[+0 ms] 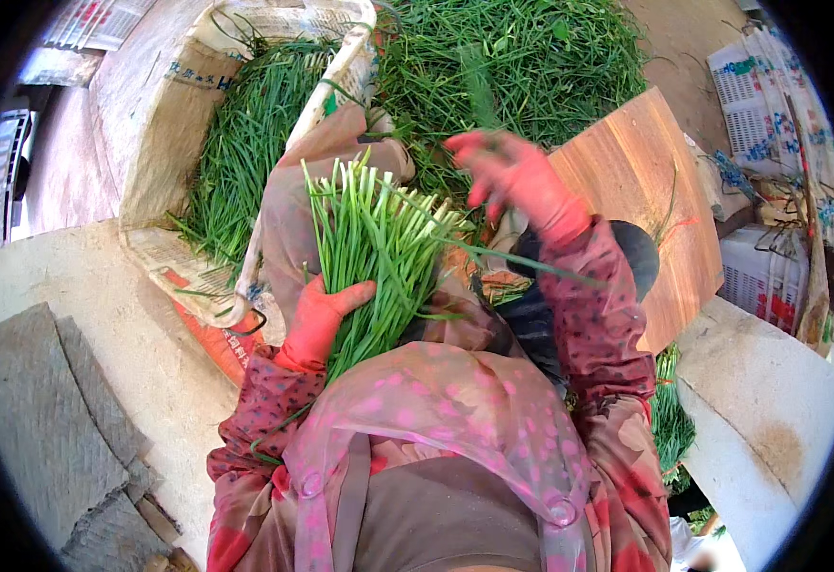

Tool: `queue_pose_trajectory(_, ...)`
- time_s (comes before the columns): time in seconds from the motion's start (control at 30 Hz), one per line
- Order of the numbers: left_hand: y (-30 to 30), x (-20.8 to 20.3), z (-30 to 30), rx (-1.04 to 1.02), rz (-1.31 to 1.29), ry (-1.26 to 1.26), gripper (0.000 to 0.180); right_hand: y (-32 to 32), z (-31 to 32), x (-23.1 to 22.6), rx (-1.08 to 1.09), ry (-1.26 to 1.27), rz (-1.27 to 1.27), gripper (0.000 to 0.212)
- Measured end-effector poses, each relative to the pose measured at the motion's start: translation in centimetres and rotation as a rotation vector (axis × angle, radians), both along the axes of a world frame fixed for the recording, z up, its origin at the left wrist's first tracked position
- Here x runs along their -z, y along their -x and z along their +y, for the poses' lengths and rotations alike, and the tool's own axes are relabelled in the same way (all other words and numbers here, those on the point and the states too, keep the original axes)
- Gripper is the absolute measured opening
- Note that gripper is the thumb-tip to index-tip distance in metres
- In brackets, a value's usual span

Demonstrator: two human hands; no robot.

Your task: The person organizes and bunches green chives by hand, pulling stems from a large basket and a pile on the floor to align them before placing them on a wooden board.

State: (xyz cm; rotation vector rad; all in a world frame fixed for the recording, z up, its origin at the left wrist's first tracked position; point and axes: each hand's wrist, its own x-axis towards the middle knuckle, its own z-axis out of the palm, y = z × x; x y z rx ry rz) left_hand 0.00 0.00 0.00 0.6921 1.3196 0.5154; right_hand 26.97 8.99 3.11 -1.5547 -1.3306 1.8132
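Note:
My left hand [318, 319], in a red-orange glove, is closed around a thick bunch of green chives [379, 248] resting against my lap. Their pale cut ends point away from me, and the leaves run down behind my apron [455, 400]. My right hand [517, 181], gloved the same way, is raised to the right of the bunch, over the near edge of a loose chive pile [522, 67]. It is smeared by motion, but its fingers look apart. A blurred green streak hangs just beyond it.
On the left, a white plastic crate [155, 143] holds more loose chives. A wooden board [641, 191] stands tilted on the right. Bundled chives [671, 419] lie beside my right elbow. Grey flat sheets [45, 429] lie at lower left; white crates [760, 267] stand at far right.

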Motion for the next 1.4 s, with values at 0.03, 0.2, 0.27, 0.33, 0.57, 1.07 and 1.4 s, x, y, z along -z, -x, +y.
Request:
queue_pose_trajectory(0.03,-0.4,-0.2,-0.3,-0.048,-0.001,-0.029,0.037,0.1,0.0,-0.4,-0.007,-0.001,0.003,0.068)
queue_pose_trajectory(0.2,-0.2,-0.7,-0.4,-0.141,0.020,-0.042,0.036,6.7,-3.1,4.7,-0.261,-0.549,-0.429,0.054)
queue_pose_trajectory(0.27,-0.1,0.1,-1.2,-0.235,0.010,-0.030,0.036,6.3,-2.8,2.8,-0.241,0.027,-0.073,0.041)
queue_pose_trajectory(0.33,-0.2,0.2,-1.6,-0.236,0.007,-0.004,0.035,6.0,-3.4,3.6,-0.204,-0.090,-0.169,0.035)
queue_pose_trajectory(0.57,-0.3,0.2,-2.5,-0.204,-0.104,-0.019,0.032,-2.7,3.4,5.0,0.493,-0.118,-0.182,0.025)
queue_pose_trajectory(1.07,-0.4,0.9,-1.9,-0.010,-0.263,0.072,0.037,-0.8,6.8,9.8,-0.184,-1.194,-0.421,0.028)
queue_pose_trajectory(1.4,0.4,1.5,-1.0,-0.055,-0.434,0.235,0.048,3.7,2.3,5.3,-0.220,-0.450,0.195,0.033)
